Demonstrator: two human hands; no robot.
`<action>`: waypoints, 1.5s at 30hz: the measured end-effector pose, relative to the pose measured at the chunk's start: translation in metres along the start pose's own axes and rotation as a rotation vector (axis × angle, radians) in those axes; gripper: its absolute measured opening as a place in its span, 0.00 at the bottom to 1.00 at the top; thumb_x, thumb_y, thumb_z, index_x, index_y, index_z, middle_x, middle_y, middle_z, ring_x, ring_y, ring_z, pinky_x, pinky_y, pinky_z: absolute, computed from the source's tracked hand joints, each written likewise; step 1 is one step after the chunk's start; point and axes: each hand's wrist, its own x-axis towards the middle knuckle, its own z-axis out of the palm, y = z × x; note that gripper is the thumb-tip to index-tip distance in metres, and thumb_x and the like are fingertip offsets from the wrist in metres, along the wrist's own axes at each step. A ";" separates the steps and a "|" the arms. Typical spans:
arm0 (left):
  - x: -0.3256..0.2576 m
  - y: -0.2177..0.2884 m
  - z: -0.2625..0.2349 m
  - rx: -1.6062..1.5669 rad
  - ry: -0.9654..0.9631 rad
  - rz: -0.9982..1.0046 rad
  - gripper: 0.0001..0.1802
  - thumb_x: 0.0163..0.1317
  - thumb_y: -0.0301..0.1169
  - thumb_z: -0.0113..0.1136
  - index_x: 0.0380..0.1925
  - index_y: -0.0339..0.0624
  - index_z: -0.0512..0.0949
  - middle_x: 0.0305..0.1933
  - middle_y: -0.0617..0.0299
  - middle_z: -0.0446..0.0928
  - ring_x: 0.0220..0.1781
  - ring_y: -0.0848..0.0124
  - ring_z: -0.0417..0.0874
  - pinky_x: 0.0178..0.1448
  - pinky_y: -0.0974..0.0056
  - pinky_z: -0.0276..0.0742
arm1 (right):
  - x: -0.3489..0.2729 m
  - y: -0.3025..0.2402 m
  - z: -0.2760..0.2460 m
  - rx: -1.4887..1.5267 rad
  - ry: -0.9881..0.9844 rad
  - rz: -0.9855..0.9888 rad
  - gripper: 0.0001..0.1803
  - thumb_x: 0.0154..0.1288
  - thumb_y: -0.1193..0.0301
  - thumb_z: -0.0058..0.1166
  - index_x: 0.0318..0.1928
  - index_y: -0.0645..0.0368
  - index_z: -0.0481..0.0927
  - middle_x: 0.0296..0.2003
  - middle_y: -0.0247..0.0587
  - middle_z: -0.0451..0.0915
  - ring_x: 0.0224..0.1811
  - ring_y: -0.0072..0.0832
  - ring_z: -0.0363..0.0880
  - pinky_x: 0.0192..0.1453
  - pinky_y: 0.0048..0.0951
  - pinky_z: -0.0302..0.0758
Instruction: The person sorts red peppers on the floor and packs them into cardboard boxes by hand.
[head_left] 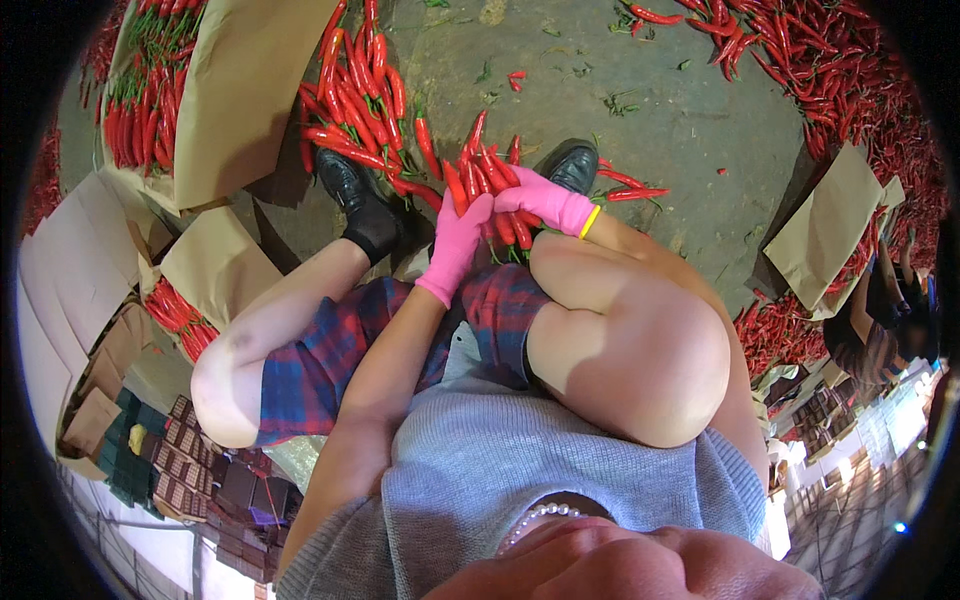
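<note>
Low out front: left hand (pixel 457 242) forward, right hand (pixel 545 202) inward, both curled around chilies (pixel 474 182).

Floor (pixel 650 170): grey-green and hard-looking, dulled by stains and strewn with small scraps of green leaf.
Lower-left stacks: brown crates (pixel 180 470) are piled beside dark green crates (pixel 128 460).
Lower-right stacks: more brown stacks (pixel 822 415) are seen, small and blurred.
Pale panels (pixel 150 548): crossed by dark framing, curved at the rim.
Roof (pixel 840 525): greyish, lined with beams.
Light: whitish glare is spread at lower right, where a bluish point of light (pixel 901 527) is seen.
</note>
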 end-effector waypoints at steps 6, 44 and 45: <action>0.033 0.003 -0.005 0.099 -0.050 0.027 0.27 0.64 0.28 0.62 0.63 0.38 0.68 0.55 0.61 0.78 0.52 0.72 0.80 0.57 0.65 0.76 | 0.017 0.016 -0.010 0.143 0.079 -0.111 0.32 0.55 0.80 0.53 0.64 0.61 0.71 0.49 0.39 0.82 0.49 0.28 0.81 0.55 0.30 0.79; 0.064 -0.003 -0.020 -0.035 -0.261 -0.308 0.17 0.73 0.37 0.52 0.54 0.38 0.77 0.49 0.58 0.83 0.47 0.68 0.85 0.51 0.62 0.82 | 0.016 0.029 0.009 -0.434 0.674 -0.172 0.39 0.49 0.65 0.65 0.62 0.66 0.67 0.48 0.52 0.79 0.52 0.40 0.79 0.60 0.37 0.75; 0.063 0.002 -0.020 -0.035 -0.276 -0.272 0.18 0.73 0.38 0.52 0.54 0.39 0.78 0.48 0.59 0.83 0.46 0.68 0.85 0.50 0.62 0.82 | 0.015 0.025 0.011 -0.512 0.673 -0.204 0.42 0.49 0.65 0.65 0.65 0.65 0.65 0.52 0.55 0.78 0.55 0.45 0.77 0.63 0.39 0.73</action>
